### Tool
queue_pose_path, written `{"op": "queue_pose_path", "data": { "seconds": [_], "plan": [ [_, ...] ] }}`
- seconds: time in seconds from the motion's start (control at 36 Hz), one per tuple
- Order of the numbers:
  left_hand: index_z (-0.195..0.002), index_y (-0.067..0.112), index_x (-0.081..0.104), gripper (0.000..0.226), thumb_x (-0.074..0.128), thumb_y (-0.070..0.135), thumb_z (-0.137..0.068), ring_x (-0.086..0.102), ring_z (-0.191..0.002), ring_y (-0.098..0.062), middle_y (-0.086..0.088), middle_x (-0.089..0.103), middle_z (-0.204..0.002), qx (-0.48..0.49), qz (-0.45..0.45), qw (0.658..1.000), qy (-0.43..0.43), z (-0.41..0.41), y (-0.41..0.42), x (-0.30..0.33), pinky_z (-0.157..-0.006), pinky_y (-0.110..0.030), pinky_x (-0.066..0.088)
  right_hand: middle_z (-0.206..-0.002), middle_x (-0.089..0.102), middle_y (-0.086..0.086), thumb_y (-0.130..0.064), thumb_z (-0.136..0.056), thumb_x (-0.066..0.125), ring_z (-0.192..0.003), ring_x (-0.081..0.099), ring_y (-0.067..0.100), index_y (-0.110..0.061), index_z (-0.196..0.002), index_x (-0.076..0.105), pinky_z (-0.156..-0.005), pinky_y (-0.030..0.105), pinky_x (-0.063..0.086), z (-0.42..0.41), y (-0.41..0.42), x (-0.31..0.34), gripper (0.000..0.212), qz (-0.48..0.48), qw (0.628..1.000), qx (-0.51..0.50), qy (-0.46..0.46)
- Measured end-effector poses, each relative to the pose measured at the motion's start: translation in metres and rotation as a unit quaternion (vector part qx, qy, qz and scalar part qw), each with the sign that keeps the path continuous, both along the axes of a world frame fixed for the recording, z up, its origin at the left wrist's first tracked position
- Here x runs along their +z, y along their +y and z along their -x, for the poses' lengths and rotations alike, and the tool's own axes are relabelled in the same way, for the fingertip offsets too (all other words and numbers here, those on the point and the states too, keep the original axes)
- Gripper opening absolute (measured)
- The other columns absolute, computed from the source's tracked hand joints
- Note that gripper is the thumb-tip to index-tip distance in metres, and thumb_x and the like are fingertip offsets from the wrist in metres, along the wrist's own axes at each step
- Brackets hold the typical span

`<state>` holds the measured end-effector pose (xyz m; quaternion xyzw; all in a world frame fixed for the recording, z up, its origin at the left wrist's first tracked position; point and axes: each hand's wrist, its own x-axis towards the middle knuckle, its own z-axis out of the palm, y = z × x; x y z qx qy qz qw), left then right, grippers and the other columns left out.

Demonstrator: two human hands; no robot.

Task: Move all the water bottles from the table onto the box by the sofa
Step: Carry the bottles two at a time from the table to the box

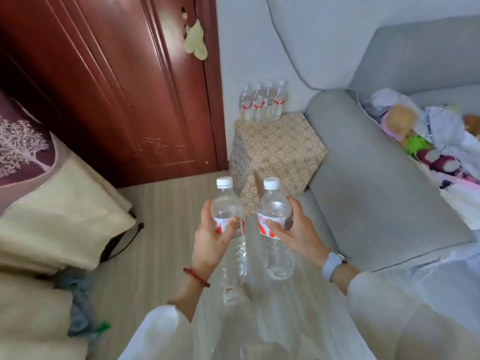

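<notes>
Nearest, at about 6 o'clock, the left hand is wrapped around the label of one water bottle, and the right hand is closed the same way around a second bottle. Both bottles are held over the wooden floor, long axes running toward 12 o'clock, white caps pointing away. Farther off at 12 o'clock stands the patterned box, touching the grey sofa at 2 o'clock. Four bottles stand upright along its far edge, caps up.

Single head-height view, forward and down, close over floor.
</notes>
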<state>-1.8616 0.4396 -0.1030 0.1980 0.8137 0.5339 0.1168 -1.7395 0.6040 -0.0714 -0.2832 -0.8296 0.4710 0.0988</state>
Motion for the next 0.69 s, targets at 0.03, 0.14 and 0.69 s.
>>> {"op": "queue_pose_path", "data": {
  "seconds": [0.03,0.14,0.69],
  "plan": [
    [-0.131,0.024,0.033,0.061,0.064,0.038,-0.080,0.054,-0.066,-0.002,0.007,0.060,-0.083,0.004,0.002,1.000,-0.008,0.021,0.014,0.000,-0.065,-0.016,0.043,-0.095,0.065,0.005,-0.042,-0.077,0.066,-0.084,0.064,0.016,-0.026,-0.124,0.032,-0.078,0.043,0.053,0.020,0.012,0.001,0.061,0.002,1.000,-0.003,0.002],
    [-0.128,0.024,0.037,0.056,0.065,0.034,-0.081,0.058,-0.068,-0.009,0.005,0.063,-0.084,-0.017,0.005,1.000,-0.006,0.100,0.072,0.008,-0.072,-0.029,0.048,-0.098,0.065,0.005,-0.046,-0.075,0.066,-0.087,0.063,0.018,-0.025,-0.126,0.033,-0.081,0.045,0.052,0.089,0.063,0.003,0.065,0.014,1.000,-0.020,-0.002],
    [-0.124,0.022,0.037,0.077,0.083,0.029,-0.063,0.056,-0.090,-0.016,0.017,0.051,-0.097,-0.009,0.062,0.993,-0.105,0.361,0.372,-0.076,-0.078,-0.030,0.049,-0.116,0.044,-0.009,-0.031,-0.071,0.074,-0.097,0.051,0.015,-0.030,-0.129,0.024,-0.074,0.025,0.042,0.367,0.363,-0.099,0.076,0.091,0.993,-0.051,-0.056]
  ]
}}
